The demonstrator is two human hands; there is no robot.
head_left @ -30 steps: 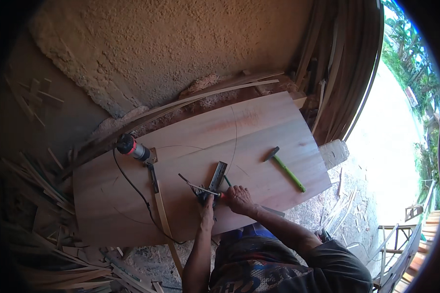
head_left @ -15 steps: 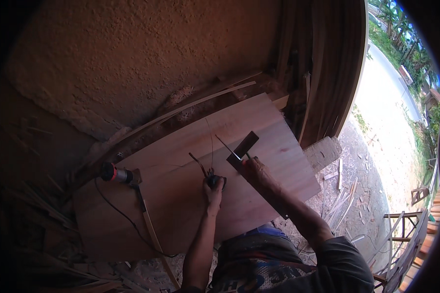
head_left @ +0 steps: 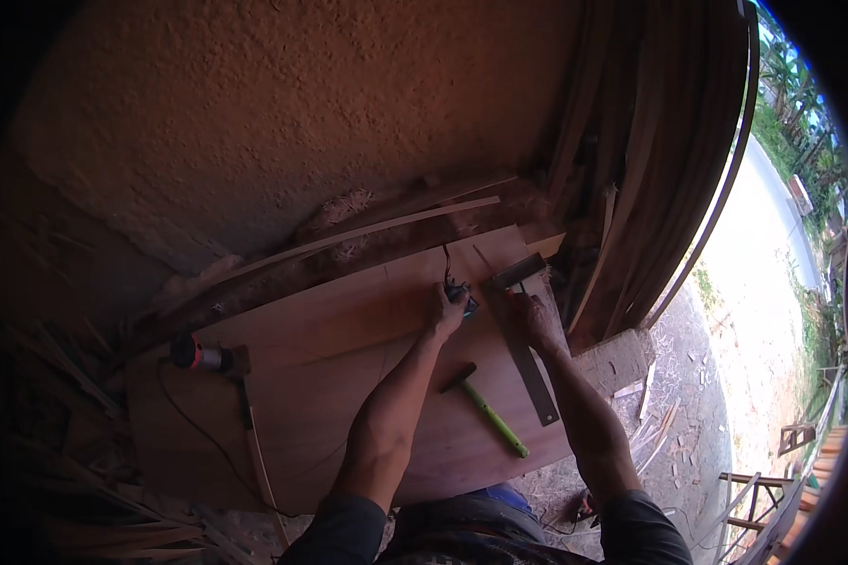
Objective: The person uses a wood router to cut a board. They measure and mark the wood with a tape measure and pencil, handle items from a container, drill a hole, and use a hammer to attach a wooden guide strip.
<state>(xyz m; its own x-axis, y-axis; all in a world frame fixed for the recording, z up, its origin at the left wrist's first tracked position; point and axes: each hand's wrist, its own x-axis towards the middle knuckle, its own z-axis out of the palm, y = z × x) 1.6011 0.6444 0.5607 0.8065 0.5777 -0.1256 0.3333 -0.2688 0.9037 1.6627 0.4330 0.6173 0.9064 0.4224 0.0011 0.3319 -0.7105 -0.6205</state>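
My left hand (head_left: pixel 448 311) is closed around a small dark tool (head_left: pixel 459 294) with a thin, dark curved rod sticking out past the fingers. Its exact kind is not clear. Beside it, my right hand (head_left: pixel 535 322) grips a carpenter's square (head_left: pixel 534 381) near its corner; the long blade lies along the board and the short dark arm is by the far right end. A thin pointed stick (head_left: pixel 481 255) shows just beyond that hand; whether the fingers hold it is unclear. Between my forearms, a hammer (head_left: pixel 486 411) with a green handle lies on the wide wooden board (head_left: pixel 301 414).
A red-and-black corded power tool (head_left: pixel 201 356) rests on the board's left part, its cord trailing over the wood. Long planks (head_left: pixel 622 188) lean at the far right. Thin strips (head_left: pixel 358 240) lie along the rough wall (head_left: pixel 330 113). Shavings and offcuts litter the floor (head_left: pixel 688 424).
Both hands have moved farther across the board toward its far right end, carrying the dark tool and the square. The green-handled hammer has come into sight.
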